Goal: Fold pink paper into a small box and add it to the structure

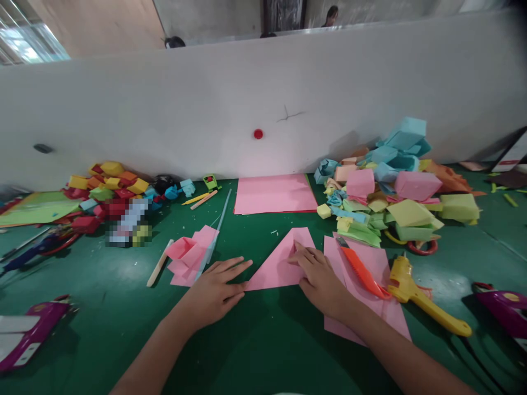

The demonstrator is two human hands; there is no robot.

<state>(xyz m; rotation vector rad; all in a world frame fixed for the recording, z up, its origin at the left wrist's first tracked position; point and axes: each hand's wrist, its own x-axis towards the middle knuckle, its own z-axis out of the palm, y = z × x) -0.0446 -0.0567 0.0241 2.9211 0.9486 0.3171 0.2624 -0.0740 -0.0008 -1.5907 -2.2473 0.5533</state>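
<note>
A sheet of pink paper (269,272), folded along a slanting edge, lies on the green table in front of me. My left hand (218,285) is open, fingers stretched out flat, with its fingertips at the sheet's left corner. On the right part of the same sheet, my right hand (315,269) has its fingers bent and drawn together on a raised fold near the top; its thumb is partly hidden. Left of my left hand sits a folded pink paper piece (187,251). More pink sheets (382,312) lie beneath my right forearm, with an orange utility knife (362,271) on them.
A yellow glue gun (428,307) with a black cable lies at right. Colourful folded paper boxes form piles at right (418,186) and left (111,184). A pink paper stack (275,193) lies against the white partition (185,109). A wooden stick (160,263) is at left.
</note>
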